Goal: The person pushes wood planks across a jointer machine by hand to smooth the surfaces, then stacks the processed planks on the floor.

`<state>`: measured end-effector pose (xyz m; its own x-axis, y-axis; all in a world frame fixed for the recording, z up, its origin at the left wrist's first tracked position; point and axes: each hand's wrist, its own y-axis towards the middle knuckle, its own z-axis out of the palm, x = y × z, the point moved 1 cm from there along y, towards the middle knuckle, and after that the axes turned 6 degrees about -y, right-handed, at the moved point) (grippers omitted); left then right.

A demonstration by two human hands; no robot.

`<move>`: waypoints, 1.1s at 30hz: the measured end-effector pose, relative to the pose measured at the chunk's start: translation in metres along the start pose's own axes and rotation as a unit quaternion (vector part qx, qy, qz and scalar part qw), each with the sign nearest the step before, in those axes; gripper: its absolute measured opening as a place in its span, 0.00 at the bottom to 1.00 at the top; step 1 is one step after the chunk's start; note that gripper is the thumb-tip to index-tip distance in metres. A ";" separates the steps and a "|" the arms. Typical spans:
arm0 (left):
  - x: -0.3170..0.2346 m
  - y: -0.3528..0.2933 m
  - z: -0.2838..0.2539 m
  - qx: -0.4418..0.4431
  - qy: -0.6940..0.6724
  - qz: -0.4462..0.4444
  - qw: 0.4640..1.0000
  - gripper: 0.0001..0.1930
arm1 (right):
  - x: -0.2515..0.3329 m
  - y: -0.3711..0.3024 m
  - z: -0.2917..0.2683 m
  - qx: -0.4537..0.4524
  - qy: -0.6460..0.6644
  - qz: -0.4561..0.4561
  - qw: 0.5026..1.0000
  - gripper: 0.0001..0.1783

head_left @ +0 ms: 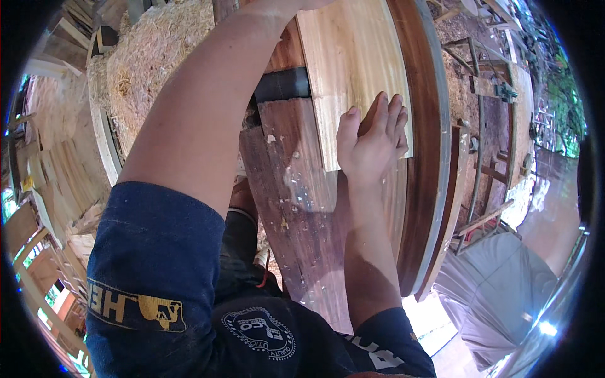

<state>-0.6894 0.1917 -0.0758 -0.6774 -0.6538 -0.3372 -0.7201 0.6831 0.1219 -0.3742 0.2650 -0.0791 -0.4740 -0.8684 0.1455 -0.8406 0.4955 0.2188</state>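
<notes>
A pale, smooth wooden board (353, 57) lies lengthwise on a dark, paint-spotted plank bench (299, 189). Over the near end of this board is my right hand (375, 138), thumb apart and fingers stretched forward, holding nothing. Its shadow falls on the wood; whether the palm presses down or hovers slightly, I cannot tell. My left arm reaches across to the far end of the board. Only a sliver of my left hand (315, 2) shows at the top edge, so its fingers and anything in them are hidden.
Reddish-brown planks (428, 126) stand along the right side of the bench. A dark crosspiece (283, 84) crosses at the left. Wood shavings (157, 69) are heaped on the left. Further right are a wooden frame (482, 145) and a grey cloth cover (498, 283).
</notes>
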 end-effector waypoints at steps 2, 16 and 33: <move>0.008 0.008 -0.001 0.000 -0.001 0.004 1.000 0.28 | 0.005 0.008 0.003 -0.001 0.010 0.001 1.000 0.39; 0.060 0.058 -0.001 -0.025 0.010 0.029 0.999 0.27 | 0.039 0.066 0.022 -0.006 0.006 0.006 1.000 0.38; 0.092 0.096 -0.006 -0.030 0.003 0.033 0.999 0.27 | 0.060 0.105 0.035 -0.008 -0.007 0.001 1.000 0.38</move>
<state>-0.8213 0.1952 -0.0896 -0.7240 -0.6104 -0.3213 -0.6818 0.7040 0.1988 -0.5004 0.2649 -0.0816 -0.4800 -0.8672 0.1324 -0.8349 0.4979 0.2346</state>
